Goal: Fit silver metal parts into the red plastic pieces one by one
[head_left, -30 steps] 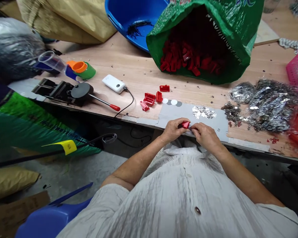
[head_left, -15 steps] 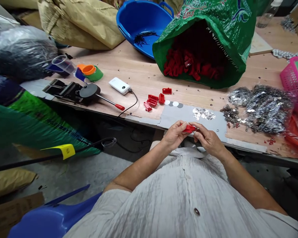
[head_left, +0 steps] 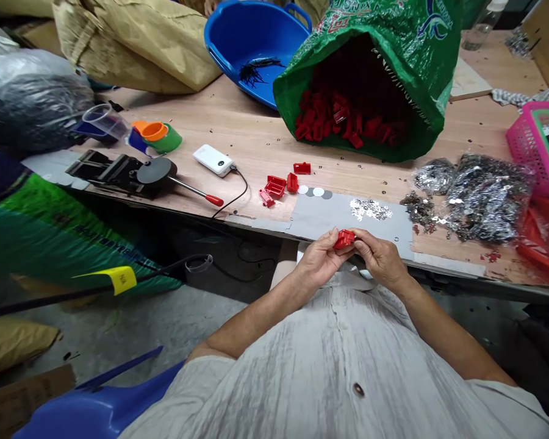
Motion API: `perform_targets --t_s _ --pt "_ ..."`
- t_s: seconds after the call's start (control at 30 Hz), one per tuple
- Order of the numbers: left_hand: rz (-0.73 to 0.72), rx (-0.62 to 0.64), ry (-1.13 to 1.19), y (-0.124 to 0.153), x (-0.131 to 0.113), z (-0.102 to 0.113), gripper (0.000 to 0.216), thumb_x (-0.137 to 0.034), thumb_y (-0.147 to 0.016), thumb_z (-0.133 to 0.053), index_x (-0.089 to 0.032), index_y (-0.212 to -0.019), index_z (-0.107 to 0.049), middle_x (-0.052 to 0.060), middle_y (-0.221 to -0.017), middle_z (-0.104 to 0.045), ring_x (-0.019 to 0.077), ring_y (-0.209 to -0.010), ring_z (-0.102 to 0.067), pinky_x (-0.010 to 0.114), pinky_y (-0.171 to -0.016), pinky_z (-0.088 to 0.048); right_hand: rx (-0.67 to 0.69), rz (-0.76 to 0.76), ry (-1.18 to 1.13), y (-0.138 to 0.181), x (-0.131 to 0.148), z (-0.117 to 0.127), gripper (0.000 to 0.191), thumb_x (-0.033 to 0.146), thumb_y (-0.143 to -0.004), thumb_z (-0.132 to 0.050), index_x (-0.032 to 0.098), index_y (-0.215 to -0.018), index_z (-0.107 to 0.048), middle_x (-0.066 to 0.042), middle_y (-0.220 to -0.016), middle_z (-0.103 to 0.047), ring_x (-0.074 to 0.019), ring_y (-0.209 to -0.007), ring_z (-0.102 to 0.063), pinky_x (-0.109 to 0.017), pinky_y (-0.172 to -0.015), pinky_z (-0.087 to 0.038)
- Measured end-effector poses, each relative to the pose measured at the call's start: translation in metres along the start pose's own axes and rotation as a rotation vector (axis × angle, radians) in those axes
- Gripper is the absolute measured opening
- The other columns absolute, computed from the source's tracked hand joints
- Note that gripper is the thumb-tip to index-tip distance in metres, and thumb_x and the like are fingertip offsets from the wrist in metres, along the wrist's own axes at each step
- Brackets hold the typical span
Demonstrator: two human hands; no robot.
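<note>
A small red plastic housing (head_left: 344, 239) with a hollow side is held just over the table's front edge, close to my body. My left hand (head_left: 319, 261) grips its left end between thumb and fingers. At its right end the thumb and fingers of my right hand (head_left: 379, 256) are pinched; whether a small piece is between them is hidden. Beyond my hands, small flat silvery metal pieces (head_left: 370, 210) lie spread on a grey sheet (head_left: 320, 219). Several more red housings (head_left: 276, 186) lie on the table to the left of the sheet.
A green sack (head_left: 421, 131) full of red parts lies open at the back, beside a blue basin (head_left: 219, 55). A black hand press (head_left: 119, 174) and a white power bank (head_left: 214, 160) stand left. Bagged metal pieces (head_left: 485, 198) and a pink basket (head_left: 524, 137) are right.
The red housing has been turned, so its hollow side now shows. Both hands remain on it. The whole view has shifted slightly.
</note>
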State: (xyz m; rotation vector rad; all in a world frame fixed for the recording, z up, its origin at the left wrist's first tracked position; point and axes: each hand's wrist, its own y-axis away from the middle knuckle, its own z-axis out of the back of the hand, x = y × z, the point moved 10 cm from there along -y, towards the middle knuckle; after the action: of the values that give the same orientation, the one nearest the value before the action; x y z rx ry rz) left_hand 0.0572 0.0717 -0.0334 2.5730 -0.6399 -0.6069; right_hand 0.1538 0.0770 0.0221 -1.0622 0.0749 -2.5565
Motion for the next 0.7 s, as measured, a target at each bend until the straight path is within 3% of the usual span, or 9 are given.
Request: perform_targets --t_s 0.3,0.7 --pt "0.008 -0.030 -0.063 -0.001 0.010 0.015 0.011 -0.016 -0.086 -0.069 -0.010 -0.077 -0.068 0.005 -0.082 -0.070 0.0143 -0.079 -0.067 0.035 -0.095 -0.054 0.049 -0.101 -0.116 0.014 -0.024 -0.016 0.038 0.040 -0.102 -0.040 0.026 -0.127 -0.065 -0.005 -0.112 -0.076 -0.0219 -0.085 -0.074 -0.031 -0.075 -0.054" --pt "0.052 -0.053 -0.076 0.000 0.019 0.027 0.013 -0.020 -0.085 -0.072 -0.010 -0.077 -0.068 0.006 -0.083 -0.069 0.0163 -0.081 -0.068 0.040 -0.097 -0.054 0.143 -0.123 -0.217 0.020 -0.026 -0.026 0.038 0.042 -0.102 -0.039 0.026 -0.123 -0.065 -0.002 -0.095 -0.076 -0.0189 -0.075 -0.070 -0.028 -0.068 -0.050"
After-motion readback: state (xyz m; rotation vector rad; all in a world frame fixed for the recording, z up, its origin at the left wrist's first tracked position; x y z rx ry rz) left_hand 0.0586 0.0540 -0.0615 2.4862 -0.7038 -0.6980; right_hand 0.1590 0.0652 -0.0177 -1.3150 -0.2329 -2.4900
